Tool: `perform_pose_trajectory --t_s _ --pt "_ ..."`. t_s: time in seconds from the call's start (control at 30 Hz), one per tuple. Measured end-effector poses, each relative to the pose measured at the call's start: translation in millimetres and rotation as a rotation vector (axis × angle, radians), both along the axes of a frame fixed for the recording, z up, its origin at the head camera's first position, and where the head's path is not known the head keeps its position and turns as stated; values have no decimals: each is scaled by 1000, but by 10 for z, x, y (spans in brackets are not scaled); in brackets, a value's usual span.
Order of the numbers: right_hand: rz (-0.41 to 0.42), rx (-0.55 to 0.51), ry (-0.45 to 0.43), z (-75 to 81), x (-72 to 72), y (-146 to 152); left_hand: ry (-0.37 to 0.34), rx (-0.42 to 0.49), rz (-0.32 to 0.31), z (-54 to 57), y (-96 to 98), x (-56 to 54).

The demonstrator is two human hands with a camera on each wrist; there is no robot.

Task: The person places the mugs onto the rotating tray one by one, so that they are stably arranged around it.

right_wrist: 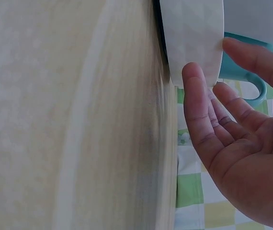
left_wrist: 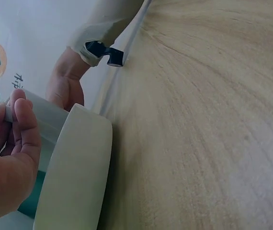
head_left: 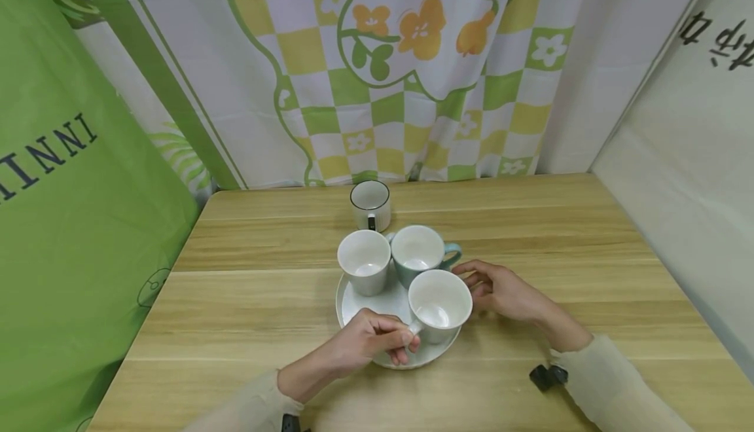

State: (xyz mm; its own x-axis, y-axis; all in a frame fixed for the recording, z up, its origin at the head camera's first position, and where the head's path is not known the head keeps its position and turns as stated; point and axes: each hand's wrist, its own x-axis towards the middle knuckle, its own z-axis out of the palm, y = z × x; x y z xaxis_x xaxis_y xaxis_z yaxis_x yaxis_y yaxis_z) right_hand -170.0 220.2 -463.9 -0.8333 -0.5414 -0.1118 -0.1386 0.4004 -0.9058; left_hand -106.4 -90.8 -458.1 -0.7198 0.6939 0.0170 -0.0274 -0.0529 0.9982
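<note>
A round white dish (head_left: 349, 306) with a thick side wall (left_wrist: 76, 167) carries several mugs. My left hand (head_left: 379, 339) pinches the handle of the front white mug (head_left: 440, 301) between thumb and fingers; this mug stands upright over the dish's right part. Behind it is a blue-green mug (head_left: 405, 273), its handle (head_left: 452, 256) pointing right. A second white mug (head_left: 366, 281) sits at the dish's back left. My right hand (head_left: 501, 291) is at the dish's right side, fingers loosely extended. In the right wrist view its fingertips are right at the dish's wall (right_wrist: 194, 38).
Behind the dish, a white mug with a dark rim (head_left: 381, 215) stands on the wooden table (head_left: 253, 327). A checked curtain (head_left: 383, 105) hangs along the table's back edge. Green fabric (head_left: 71, 222) is at the left, a white sheet (head_left: 677, 157) at the right.
</note>
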Motion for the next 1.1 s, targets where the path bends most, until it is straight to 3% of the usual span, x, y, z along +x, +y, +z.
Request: perform_pose_trajectory --t_s 0.43,0.7,1.1 --pt "-2 8 -3 -27 -9 -7 -53 -19 5 -36 5 -2" --pt "-12 11 -6 -21 -1 -14 -87 -74 3 14 -24 -12" --pt "1 12 15 -18 -9 -9 -117 -130 102 88 -108 -21"
